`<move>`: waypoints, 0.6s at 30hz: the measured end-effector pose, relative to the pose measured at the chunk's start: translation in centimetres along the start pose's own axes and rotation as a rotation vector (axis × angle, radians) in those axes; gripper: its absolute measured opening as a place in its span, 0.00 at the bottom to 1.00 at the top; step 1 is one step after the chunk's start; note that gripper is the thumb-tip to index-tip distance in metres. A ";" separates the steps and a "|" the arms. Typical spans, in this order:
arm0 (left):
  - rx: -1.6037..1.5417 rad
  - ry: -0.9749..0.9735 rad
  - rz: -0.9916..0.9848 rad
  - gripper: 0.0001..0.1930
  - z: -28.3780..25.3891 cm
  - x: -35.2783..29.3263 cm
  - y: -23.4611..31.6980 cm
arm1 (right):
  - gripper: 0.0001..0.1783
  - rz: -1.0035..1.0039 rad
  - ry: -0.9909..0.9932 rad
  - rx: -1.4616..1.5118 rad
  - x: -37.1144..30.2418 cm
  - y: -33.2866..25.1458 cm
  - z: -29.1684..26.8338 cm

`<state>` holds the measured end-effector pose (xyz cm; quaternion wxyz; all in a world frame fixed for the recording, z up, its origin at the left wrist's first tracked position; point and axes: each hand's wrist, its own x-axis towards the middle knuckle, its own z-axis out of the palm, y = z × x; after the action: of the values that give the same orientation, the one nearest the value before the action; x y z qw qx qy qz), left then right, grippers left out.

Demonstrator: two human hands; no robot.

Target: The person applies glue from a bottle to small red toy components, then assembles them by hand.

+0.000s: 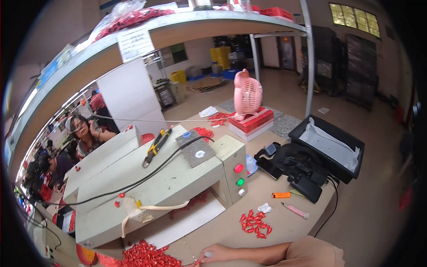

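At the lower edge, my right hand [214, 252] reaches in from the right with its fingers bent together. A small red piece [197, 262] shows at its fingertips, and something pale sits by the thumb. Only a sliver of fingertip, perhaps of my left hand [189, 265], shows beside it; the rest is cut off by the frame. Left of the hands lies a heap of small shiny red pieces [149, 256]. A smaller group of them [255, 224] is spread on the table to the right, beside a crumpled white scrap [265, 208].
A pale green machine [164, 178] with buttons fills the left, pliers [157, 147] on top. An orange lighter [281, 195], a pink-handled cutter [295, 211], black gear [298, 164] and a black tray [327, 147] lie right. A pink fan [248, 94] stands behind; a shelf [200, 18] spans above.
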<state>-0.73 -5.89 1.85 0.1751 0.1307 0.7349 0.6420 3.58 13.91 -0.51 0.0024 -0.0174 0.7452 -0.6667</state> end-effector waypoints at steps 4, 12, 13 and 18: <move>0.049 -0.055 0.170 0.08 -1.0 0.6 -2.1 | 0.11 -0.019 0.016 -0.012 0.8 -0.1 0.2; 0.287 -0.060 0.168 0.08 -1.4 0.2 -4.4 | 0.20 0.088 -0.014 -0.294 -1.1 -3.3 -0.5; 0.303 -0.106 0.154 0.10 -1.5 0.2 -4.2 | 0.16 0.006 -0.006 -0.195 -0.6 -1.4 -0.2; 0.015 -0.080 0.211 0.06 -0.8 0.9 -4.9 | 0.11 0.013 0.098 -0.091 -0.8 0.4 0.3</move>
<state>-1.74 -6.96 -3.02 0.1349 0.2341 0.7144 0.6455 4.37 13.66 -0.95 -0.0306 0.0202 0.7742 -0.6319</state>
